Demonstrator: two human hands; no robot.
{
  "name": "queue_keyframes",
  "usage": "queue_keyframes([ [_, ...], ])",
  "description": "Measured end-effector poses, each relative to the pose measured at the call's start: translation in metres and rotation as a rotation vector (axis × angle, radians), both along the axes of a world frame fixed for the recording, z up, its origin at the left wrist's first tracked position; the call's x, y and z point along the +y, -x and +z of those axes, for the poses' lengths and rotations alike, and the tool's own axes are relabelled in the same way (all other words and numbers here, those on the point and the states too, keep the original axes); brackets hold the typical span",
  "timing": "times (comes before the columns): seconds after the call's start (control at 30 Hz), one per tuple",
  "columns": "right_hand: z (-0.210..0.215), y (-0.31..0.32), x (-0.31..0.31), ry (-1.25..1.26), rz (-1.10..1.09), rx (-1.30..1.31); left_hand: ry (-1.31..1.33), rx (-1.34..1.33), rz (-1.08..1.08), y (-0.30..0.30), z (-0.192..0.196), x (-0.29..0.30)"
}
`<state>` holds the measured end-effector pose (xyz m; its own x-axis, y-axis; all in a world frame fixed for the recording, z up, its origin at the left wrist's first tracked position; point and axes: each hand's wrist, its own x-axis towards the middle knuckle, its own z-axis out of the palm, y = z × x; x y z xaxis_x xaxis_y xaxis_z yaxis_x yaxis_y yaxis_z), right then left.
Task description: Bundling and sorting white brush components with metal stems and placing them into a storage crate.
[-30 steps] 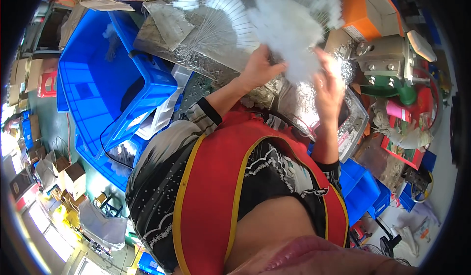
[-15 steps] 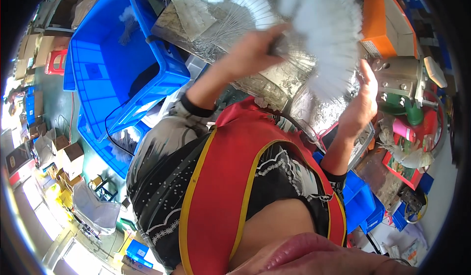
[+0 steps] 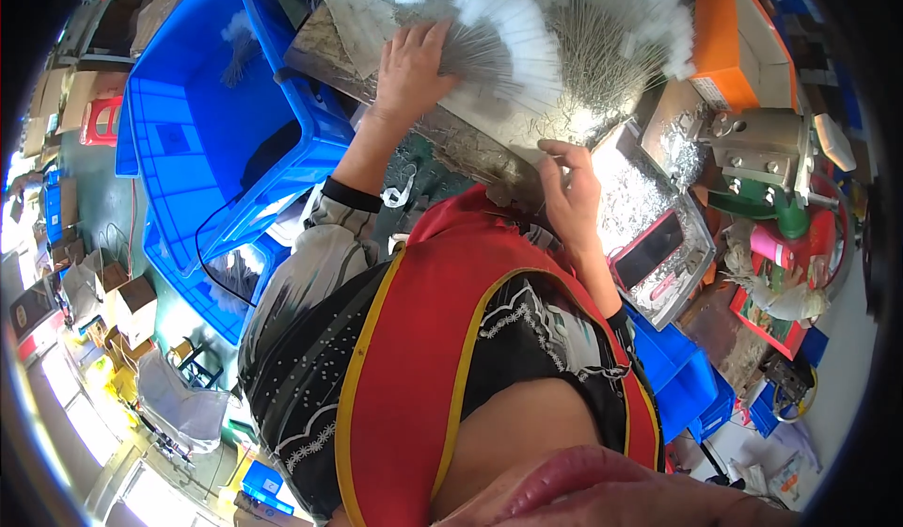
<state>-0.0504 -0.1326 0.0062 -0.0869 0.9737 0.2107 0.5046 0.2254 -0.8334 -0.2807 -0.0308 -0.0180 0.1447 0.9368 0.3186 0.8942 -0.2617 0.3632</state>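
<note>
My left hand point(image 3: 411, 71) is closed at the thin wire ends of a fanned bundle of white-tipped wire brushes point(image 3: 513, 33), over the left part of the worktable. Its thumb presses by the wires, and the fan's white tips spread to the right. Another pile of wire brushes point(image 3: 616, 42) lies on the table further right, its white tips toward the far side. Near the table's front edge, my right hand point(image 3: 571, 193) is empty, with thumb and forefinger apart and the other fingers partly curled. Beneath both hands, the worktable point(image 3: 489, 136) has a worn, pale surface.
Right of my right hand, a metal tray point(image 3: 691, 273) holds shiny clippings and a red-edged phone point(image 3: 649, 249). An orange box point(image 3: 738, 42) and a metal fixture point(image 3: 762, 141) stand beyond it. Large blue crates point(image 3: 212, 103) are at the left; another blue bin point(image 3: 673, 367) is lower right.
My left hand has moved left from the middle of the table. My right hand has come down and left, away from the fan it was beside. The large blurred fan at right no longer covers the tray.
</note>
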Motion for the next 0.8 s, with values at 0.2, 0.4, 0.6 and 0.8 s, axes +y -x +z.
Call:
queue_keyframes([
  [0.2,-0.008,0.012,0.001,0.086,0.044,-0.034,0.159,0.075,0.078,-0.006,0.006,-0.007],
  [0.4,-0.017,0.016,-0.002,0.051,0.072,-0.065,0.145,0.078,0.060,0.000,-0.001,-0.002],
  [0.6,-0.017,0.014,-0.002,0.077,0.072,-0.065,0.337,0.104,0.079,0.009,0.053,-0.016],
  [0.8,-0.023,0.014,0.004,0.115,0.064,-0.032,0.241,-0.253,0.016,0.035,0.071,-0.016],
])
